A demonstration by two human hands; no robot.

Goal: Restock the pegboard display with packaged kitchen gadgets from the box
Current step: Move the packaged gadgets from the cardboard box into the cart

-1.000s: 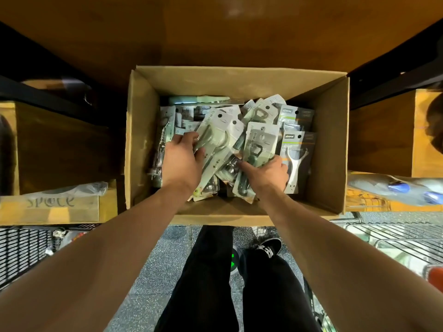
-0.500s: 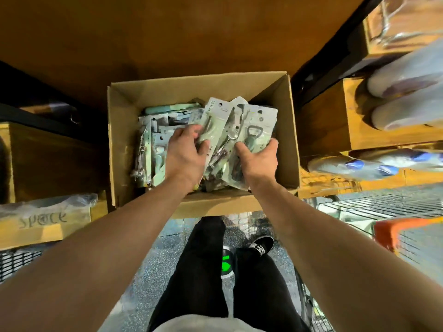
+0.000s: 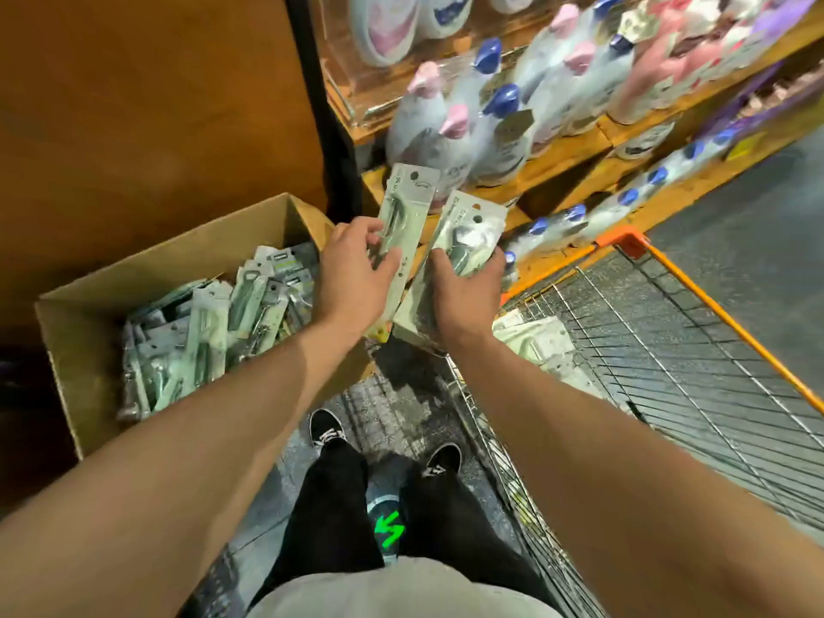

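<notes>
A cardboard box [image 3: 84,363] at the left holds several pale green packaged kitchen gadgets [image 3: 209,332]. My left hand [image 3: 352,274] grips one long packaged gadget [image 3: 408,202] to the right of the box, its hang-tab end pointing up. Beside it my right hand [image 3: 463,296] holds a small stack of packaged gadgets [image 3: 468,234], thumb across the front. Both hands are above the gap between the box and the cart. No pegboard is in view.
A wire shopping cart [image 3: 669,350] with an orange rim stands at the right, with a pale package [image 3: 535,345] in it. Wooden shelves with bottles [image 3: 490,127] with blue and pink caps lie behind. A brown panel [image 3: 156,104] rises behind the box. My feet [image 3: 330,432] stand on speckled floor.
Both hands lifted packages out of the box and carried them right, clear of it. The view swung right, bringing the cart and bottle shelves into sight.
</notes>
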